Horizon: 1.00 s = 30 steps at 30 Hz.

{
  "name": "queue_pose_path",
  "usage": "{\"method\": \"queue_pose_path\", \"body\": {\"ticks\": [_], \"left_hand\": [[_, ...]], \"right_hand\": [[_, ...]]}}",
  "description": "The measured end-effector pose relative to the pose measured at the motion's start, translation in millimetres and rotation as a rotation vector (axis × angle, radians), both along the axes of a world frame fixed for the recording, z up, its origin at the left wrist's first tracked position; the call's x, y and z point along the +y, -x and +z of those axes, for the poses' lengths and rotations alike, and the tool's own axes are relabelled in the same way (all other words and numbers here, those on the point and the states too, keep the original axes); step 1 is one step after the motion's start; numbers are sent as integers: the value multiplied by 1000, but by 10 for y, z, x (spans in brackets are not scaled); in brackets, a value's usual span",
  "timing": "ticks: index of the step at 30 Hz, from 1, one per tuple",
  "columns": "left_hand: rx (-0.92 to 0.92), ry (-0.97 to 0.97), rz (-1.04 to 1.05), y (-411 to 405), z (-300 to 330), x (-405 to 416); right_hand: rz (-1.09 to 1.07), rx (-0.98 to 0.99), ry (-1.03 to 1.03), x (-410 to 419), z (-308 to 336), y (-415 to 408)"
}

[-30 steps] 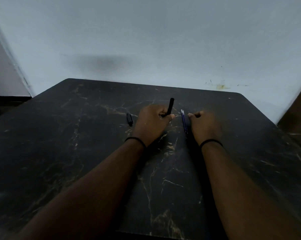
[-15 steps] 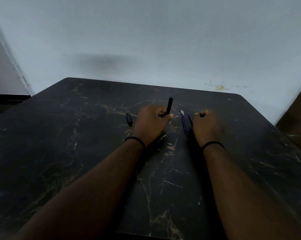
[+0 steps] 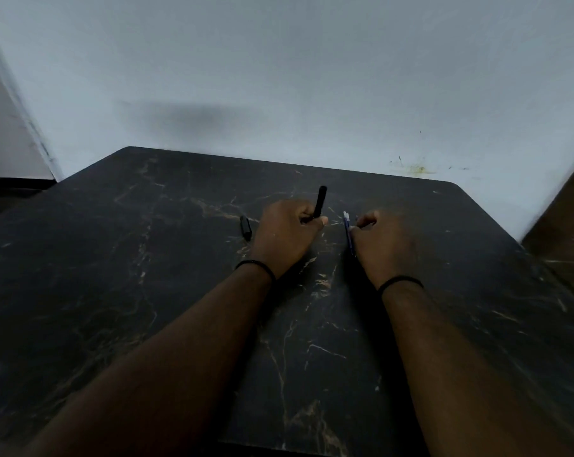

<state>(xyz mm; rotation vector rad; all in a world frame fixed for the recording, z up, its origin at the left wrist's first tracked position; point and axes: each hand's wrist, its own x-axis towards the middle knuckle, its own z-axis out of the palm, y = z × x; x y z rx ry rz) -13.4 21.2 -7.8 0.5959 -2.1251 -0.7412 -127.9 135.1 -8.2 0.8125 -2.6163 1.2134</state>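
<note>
My left hand (image 3: 287, 234) grips a black pen (image 3: 320, 201) that stands nearly upright out of the fist, its lower end hidden by the fingers. A short black cap (image 3: 245, 227) lies on the table just left of that hand. My right hand (image 3: 383, 244) rests on the table with its fingers curled, and its thumb is against the side of a blue pen (image 3: 347, 230). That pen lies flat between the two hands. A thin dark tip shows just beyond the right knuckles; I cannot tell what it is.
Everything sits on a black marble-pattern table (image 3: 147, 291) pushed against a pale wall (image 3: 279, 77). The table's right edge runs diagonally by a brown floor (image 3: 562, 245). Both forearms stretch across the near half of the table.
My right hand has shifted back left, up against the blue pen, covering most of the thin second item seen half a second ago. The left hand and black pen stay put.
</note>
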Motion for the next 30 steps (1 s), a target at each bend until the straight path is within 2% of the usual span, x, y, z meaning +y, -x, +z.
{"method": "queue_pose_path", "body": {"ticks": [6,12,16,24,30], "left_hand": [[-7,-13,1,15,-22,-19],[-5,-7,1,25,-39,-39],[2,2,4,20,-30,-34],[-9,25,27,27,-31,-38],[10,12,36,17,-29,-46]], "right_hand": [[9,-9,-84,-13,-14,-22],[73,-4,-82,-61,-30,-135],[35,27,-126,-57,-7,-153],[21,206,-343,-76,37,-240],[49,297,-422,-103,96,-364]]}}
